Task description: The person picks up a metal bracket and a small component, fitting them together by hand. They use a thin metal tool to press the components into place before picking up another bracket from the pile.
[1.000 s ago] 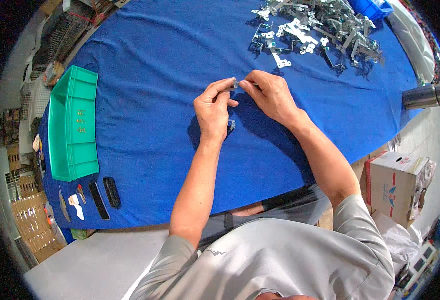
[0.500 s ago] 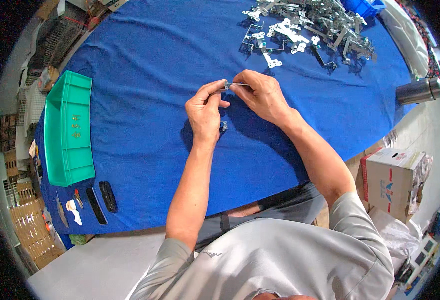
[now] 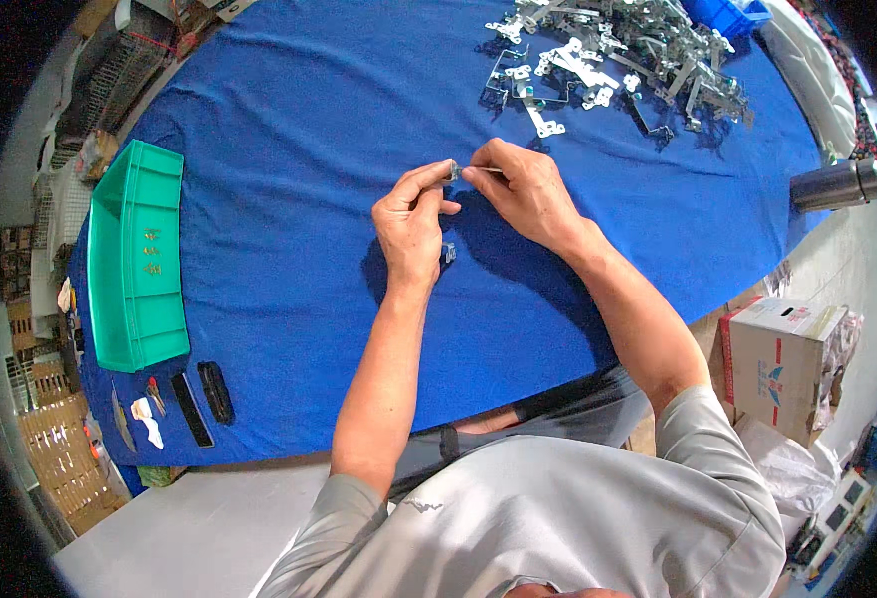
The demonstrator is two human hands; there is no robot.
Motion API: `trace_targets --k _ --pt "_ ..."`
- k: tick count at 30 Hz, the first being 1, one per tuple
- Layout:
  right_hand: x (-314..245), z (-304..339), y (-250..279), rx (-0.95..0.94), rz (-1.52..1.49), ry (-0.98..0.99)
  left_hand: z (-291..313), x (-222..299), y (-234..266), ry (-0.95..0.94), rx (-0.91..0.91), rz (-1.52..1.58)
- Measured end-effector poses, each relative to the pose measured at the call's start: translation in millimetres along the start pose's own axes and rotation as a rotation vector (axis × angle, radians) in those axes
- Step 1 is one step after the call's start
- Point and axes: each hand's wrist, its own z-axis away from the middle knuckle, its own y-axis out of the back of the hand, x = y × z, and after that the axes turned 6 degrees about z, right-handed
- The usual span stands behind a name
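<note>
Over the blue-clothed counter, short of the bracket heap, left hand and right hand pinch, respectively, a small metal piece and perhaps a thin rod, seemingly fitting them, the next move calling for steady alignment.

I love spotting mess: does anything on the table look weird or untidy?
The metal parts look messy: they're jumbled beside the blue bin, pointing every way. The cloth is wrinkled too. Nothing looks clearly broken.
</note>
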Motion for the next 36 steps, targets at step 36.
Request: trace_targets --k 36 --pt "-5 -3 5 -0.011 -0.077 -0.020 -1 1 1 -0.002 0.003 0.014"
